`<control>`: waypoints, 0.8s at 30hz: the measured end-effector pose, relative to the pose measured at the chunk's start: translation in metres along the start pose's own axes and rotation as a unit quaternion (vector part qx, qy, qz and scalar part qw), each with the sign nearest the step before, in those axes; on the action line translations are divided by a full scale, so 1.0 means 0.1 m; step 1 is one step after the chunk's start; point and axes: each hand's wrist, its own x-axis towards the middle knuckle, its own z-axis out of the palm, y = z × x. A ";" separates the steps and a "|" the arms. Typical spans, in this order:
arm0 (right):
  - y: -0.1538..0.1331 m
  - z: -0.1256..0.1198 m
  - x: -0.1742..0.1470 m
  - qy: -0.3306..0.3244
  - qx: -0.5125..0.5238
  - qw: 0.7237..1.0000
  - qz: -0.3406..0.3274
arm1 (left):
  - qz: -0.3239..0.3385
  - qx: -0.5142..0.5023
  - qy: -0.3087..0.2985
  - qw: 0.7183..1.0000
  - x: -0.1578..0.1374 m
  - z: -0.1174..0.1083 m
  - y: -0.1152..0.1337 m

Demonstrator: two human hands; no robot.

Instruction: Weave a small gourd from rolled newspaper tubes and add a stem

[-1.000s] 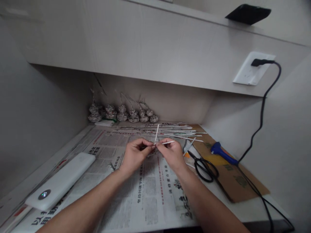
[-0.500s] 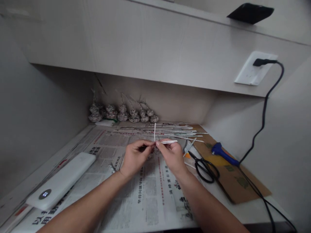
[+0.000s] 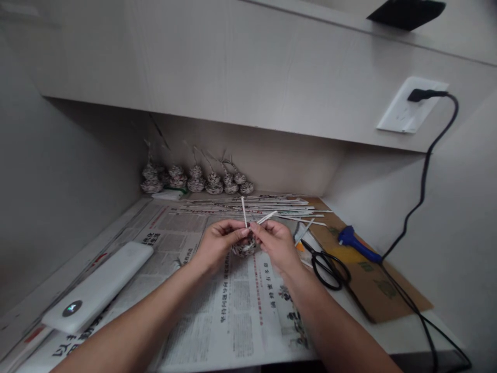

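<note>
Between my hands is a small round woven paper piece (image 3: 244, 249), its upper part hidden by my fingers. One white paper strip (image 3: 244, 210) sticks up from it, and white rolled paper strips (image 3: 267, 216) slant up to the right. My left hand (image 3: 222, 241) pinches at the base of the upright strip, thumb and fingers closed. Close beside it, my right hand (image 3: 275, 241) is closed on the slanting strips, thumb pressed against the fingers. The fingertips of both hands nearly meet over the woven piece.
Several woven paper gourds (image 3: 196, 180) line the back wall. Loose paper strips (image 3: 287, 206) lie before them. Black scissors (image 3: 330, 269), a blue glue gun (image 3: 359, 244) and cardboard (image 3: 384, 290) are at right; a white power bank (image 3: 101, 285) rests left on newspaper (image 3: 202, 311).
The strips at my right hand have swung from nearly level to slanting upward. The upright strip leans slightly left, and the woven piece shows more below my fingers.
</note>
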 end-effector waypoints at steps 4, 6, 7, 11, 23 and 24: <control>0.06 0.01 0.00 0.005 -0.046 0.998 -0.047 | 0.018 0.000 0.024 1.000 0.01 -0.01 -0.01; 0.05 0.02 -0.03 0.001 -0.097 0.990 -0.104 | 0.035 0.016 0.029 0.999 0.01 -0.02 -0.01; 0.04 0.02 -0.06 0.002 -0.137 0.980 -0.144 | 0.044 0.028 0.031 0.998 0.00 -0.02 -0.01; -0.03 0.00 -0.15 0.017 -0.329 0.871 -0.366 | 0.097 0.092 0.040 0.990 -0.03 -0.01 0.01; -0.05 -0.09 -0.12 -0.012 -0.418 0.803 -0.424 | 0.141 0.245 -0.012 0.959 -0.01 -0.08 0.08; -0.05 -0.09 -0.13 -0.006 -0.412 0.812 -0.414 | 0.140 0.247 -0.021 0.959 -0.02 -0.08 0.09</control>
